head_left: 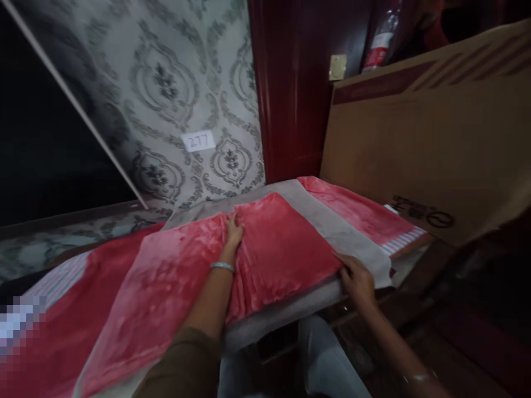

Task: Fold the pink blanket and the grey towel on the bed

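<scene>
A red plush cloth [286, 249] lies folded in layers on a grey sheet across the table. My left hand [234, 231] is closed on the cloth's gathered edge near its far side, where several folds run towards me. At the near right corner, my right hand [357, 279] pinches the cloth between thumb and fingers. A lighter pink-red plush piece [166, 282] spreads to the left, beside the gathered folds. Whether the two pieces are joined, I cannot tell.
Another pink plush piece [352, 210] with a striped end lies at the right. Behind it stands a large cardboard box [423, 138], with a plastic bottle [379, 47] beyond. A patterned wall [174, 83] bearing a paper label [199, 140] and a dark red panel [290, 94] border the far side.
</scene>
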The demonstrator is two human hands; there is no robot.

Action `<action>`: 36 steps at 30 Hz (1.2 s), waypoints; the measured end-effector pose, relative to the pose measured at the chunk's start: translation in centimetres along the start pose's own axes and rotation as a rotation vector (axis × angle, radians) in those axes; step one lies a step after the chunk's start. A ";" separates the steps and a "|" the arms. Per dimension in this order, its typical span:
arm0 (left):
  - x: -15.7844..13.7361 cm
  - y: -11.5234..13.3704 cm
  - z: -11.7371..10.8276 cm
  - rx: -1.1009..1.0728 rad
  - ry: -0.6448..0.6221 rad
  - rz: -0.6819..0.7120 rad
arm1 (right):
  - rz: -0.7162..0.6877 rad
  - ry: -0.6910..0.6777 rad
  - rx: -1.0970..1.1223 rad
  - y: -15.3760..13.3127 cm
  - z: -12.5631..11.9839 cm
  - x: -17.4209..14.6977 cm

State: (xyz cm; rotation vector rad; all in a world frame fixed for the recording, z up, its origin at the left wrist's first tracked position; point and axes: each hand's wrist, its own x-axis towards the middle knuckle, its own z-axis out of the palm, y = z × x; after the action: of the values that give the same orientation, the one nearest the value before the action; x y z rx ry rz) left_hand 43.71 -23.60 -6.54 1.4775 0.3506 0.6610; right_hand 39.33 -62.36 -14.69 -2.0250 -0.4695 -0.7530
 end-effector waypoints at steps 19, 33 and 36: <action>-1.5 2.9 1.0 0.777 0.004 0.047 | 0.066 0.040 0.047 1.7 0.7 -0.5; -7.7 2.7 3.3 1.351 -0.485 0.233 | -0.032 -0.019 0.020 1.3 -0.7 -0.1; -5.3 3.2 2.8 1.092 -0.329 0.162 | -0.002 -0.113 0.028 1.9 -1.4 0.2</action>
State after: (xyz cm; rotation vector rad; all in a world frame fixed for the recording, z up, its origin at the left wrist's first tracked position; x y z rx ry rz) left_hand 40.64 -29.10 -4.11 2.6365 0.3489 0.3180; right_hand 40.15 -64.55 -15.14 -2.0486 -0.5440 -0.6321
